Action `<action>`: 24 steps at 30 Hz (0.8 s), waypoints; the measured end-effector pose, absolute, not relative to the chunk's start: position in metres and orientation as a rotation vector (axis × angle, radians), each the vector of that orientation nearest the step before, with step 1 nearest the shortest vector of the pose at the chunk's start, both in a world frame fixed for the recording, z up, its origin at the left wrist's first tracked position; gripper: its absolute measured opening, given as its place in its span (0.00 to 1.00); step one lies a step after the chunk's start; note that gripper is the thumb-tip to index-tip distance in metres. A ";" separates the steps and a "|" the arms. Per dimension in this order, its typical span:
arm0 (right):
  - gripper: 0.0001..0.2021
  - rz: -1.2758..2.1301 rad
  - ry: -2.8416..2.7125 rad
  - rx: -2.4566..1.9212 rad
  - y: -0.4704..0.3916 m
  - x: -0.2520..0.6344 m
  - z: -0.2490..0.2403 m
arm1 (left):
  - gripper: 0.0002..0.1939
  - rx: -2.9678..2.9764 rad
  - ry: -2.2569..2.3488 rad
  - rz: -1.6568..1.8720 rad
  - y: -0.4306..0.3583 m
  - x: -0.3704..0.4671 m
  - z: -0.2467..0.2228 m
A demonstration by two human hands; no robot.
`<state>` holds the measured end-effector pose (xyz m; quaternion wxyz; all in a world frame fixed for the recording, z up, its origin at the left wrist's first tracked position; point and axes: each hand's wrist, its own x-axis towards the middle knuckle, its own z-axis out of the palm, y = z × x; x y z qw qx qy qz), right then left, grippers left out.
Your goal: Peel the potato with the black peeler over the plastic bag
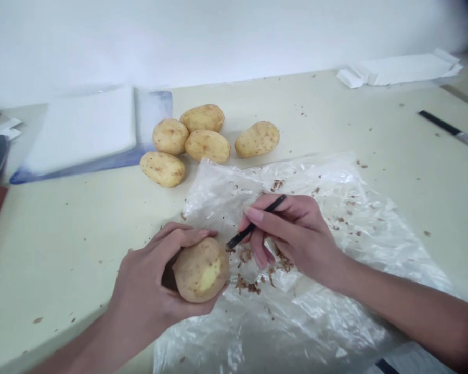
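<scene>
My left hand (152,280) is wrapped round a potato (200,270) with a pale yellow patch on its front where the skin is gone. My right hand (296,234) pinches a thin black tool (256,222), its lower tip just right of the potato, apart from it or barely near it. Both hands are over a crumpled clear plastic sheet (315,317). Brown scraps (247,284) lie on the sheet between and below the hands. Several unpeeled potatoes (208,146) rest on the table behind my left hand.
A white pad (86,130) lies on a blue-edged board (153,154) at the back left. Brown and dark objects edge the far left. White folded paper (405,69) and a black-handled tool (439,122) are at the back right. Small crumbs dot the pale table (31,254).
</scene>
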<state>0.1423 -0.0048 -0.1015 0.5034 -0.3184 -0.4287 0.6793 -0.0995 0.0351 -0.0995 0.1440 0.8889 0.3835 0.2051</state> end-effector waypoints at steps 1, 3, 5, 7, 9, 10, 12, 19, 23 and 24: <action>0.20 1.678 -1.047 -0.723 -0.006 0.142 -0.100 | 0.35 2.571 1.101 0.599 0.036 -0.099 -0.099; 0.20 1.755 -1.092 -0.664 -0.008 0.140 -0.098 | 0.34 2.578 1.098 0.613 0.037 -0.098 -0.099; 0.22 1.773 -1.114 -0.692 -0.009 0.140 -0.099 | 0.34 2.562 1.095 0.612 0.037 -0.099 -0.099; 0.24 1.698 -1.106 -0.775 -0.007 0.142 -0.101 | 0.35 2.543 1.092 0.598 0.037 -0.099 -0.100; 0.24 1.605 -1.088 -0.837 -0.005 0.144 -0.103 | 0.35 2.541 1.093 0.578 0.038 -0.100 -0.100; 0.24 1.581 -1.086 -0.836 -0.005 0.144 -0.103 | 0.36 2.546 1.093 0.583 0.038 -0.099 -0.100; 0.22 1.606 -1.127 -0.768 -0.007 0.144 -0.100 | 0.35 2.549 1.092 0.605 0.038 -0.099 -0.099; 0.19 1.545 -1.229 -0.788 -0.011 0.143 -0.098 | 0.36 2.501 1.103 0.581 0.037 -0.101 -0.099; 0.17 1.522 -1.189 -0.760 -0.009 0.144 -0.098 | 0.35 2.489 1.116 0.576 0.037 -0.101 -0.101; 0.16 1.549 -1.217 -0.726 -0.010 0.144 -0.098 | 0.34 2.498 1.113 0.585 0.038 -0.101 -0.101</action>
